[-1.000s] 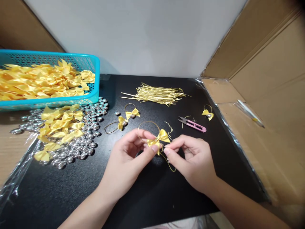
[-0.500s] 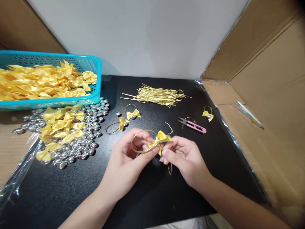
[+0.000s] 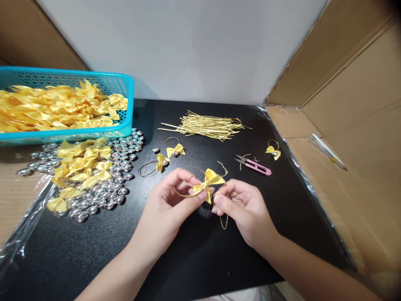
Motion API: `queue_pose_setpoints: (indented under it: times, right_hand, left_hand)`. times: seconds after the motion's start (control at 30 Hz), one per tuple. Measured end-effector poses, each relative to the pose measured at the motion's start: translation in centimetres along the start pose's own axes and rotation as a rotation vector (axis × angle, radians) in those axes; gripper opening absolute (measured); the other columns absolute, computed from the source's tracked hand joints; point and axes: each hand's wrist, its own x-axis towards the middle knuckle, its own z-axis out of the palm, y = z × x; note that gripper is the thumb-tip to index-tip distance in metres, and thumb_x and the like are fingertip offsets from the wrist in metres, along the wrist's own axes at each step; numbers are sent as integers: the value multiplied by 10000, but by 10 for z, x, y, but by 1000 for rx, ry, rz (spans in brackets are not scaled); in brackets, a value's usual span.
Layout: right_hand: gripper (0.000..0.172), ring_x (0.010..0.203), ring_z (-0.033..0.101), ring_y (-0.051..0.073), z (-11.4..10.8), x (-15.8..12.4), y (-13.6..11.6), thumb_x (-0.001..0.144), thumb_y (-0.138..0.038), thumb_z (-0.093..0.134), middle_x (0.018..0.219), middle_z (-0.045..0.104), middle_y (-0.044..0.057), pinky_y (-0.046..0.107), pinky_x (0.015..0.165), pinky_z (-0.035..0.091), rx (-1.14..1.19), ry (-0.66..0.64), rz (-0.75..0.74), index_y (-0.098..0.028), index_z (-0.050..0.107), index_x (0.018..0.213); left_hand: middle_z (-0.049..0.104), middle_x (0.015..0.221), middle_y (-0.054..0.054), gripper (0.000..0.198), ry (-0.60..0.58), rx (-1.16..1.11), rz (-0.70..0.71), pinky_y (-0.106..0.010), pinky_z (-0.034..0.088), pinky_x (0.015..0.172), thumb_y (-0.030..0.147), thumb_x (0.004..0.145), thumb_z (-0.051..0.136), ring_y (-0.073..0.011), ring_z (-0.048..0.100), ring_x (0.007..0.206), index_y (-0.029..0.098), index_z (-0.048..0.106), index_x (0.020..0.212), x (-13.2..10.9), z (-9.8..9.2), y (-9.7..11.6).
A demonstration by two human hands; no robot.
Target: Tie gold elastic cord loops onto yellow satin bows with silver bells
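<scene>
My left hand (image 3: 171,209) pinches a small yellow ribbon bow (image 3: 209,179) between thumb and fingers, with a gold cord loop (image 3: 183,193) curling over its fingertips. My right hand (image 3: 242,209) is closed in a pinch just right of the bow, holding the loose end of the gold cord (image 3: 223,221), which hangs below. Both hands hover over the black table (image 3: 188,259).
A blue basket (image 3: 125,90) of yellow bows stands at the left. In front lie loose yellow bows (image 3: 79,163) on silver beads (image 3: 103,196). Gold cords (image 3: 206,124), two finished bows (image 3: 174,149), another (image 3: 273,150) and pink snips (image 3: 255,164) lie behind. A cardboard box (image 3: 351,146) is at right.
The hands drew closer together and the gold loop swung left over my left fingers. The hanging cord end got shorter.
</scene>
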Motion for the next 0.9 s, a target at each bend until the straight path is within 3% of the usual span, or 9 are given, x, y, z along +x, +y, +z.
queue_pose_setpoints:
  times: [0.4, 0.47, 0.57, 0.63, 0.7, 0.8, 0.9]
  right_hand:
    - [109, 500, 571, 86, 2, -1, -10, 745, -173, 693, 547, 635, -19, 205, 517, 479, -183, 31, -150, -166, 624, 660]
    - [112, 499, 559, 86, -2, -2, -14, 737, -127, 683, 552, 634, -23, 215, 520, 465, -254, -50, -191, -172, 629, 649]
    - [127, 541, 585, 106, -11, -2, -23, 736, -100, 696, 593, 658, -15, 257, 579, 487, -309, -289, -339, -191, 645, 663]
    - [120, 588, 608, 126, -18, -2, -30, 779, -168, 709, 615, 665, -11, 298, 651, 514, -281, -418, -446, -213, 648, 685]
    - [180, 609, 601, 142, -25, -1, -35, 820, -307, 709, 594, 633, -13, 333, 695, 524, -245, -453, -514, -239, 633, 673]
    - [242, 636, 569, 160, -36, 4, -40, 828, -407, 701, 602, 583, -6, 357, 716, 511, -282, -298, -607, -259, 623, 654]
    - [109, 688, 556, 162, -48, 10, -44, 820, -241, 691, 683, 585, 2, 347, 723, 477, -450, -52, -769, -253, 649, 720]
  left_hand:
    - [699, 719, 41, 117, -14, -22, -39, -151, 492, 674, 242, 787, 772, -85, 655, 692, 217, 658, 797, -1, -1, 1]
    - [705, 717, 41, 123, -4, -32, -58, -156, 500, 696, 243, 784, 775, -97, 678, 725, 221, 655, 802, -1, -1, 1]
    - [716, 739, 44, 143, 34, -28, -69, -156, 497, 708, 226, 771, 782, -108, 693, 771, 227, 645, 811, 0, -2, 1]
    - [710, 734, 56, 151, 65, -20, -45, -148, 489, 701, 218, 766, 783, -92, 678, 745, 230, 641, 814, 0, -2, 0]
    - [696, 714, 62, 144, 95, 0, -1, -144, 482, 686, 216, 773, 776, -79, 653, 707, 228, 639, 815, 1, -3, -1]
    - [686, 707, 49, 135, 158, 43, 59, -151, 473, 648, 207, 780, 765, -79, 623, 669, 215, 634, 816, 2, -4, -3]
    - [681, 740, 43, 139, 262, 43, 156, -155, 474, 646, 186, 776, 759, -82, 624, 682, 210, 629, 820, 3, -5, -3]
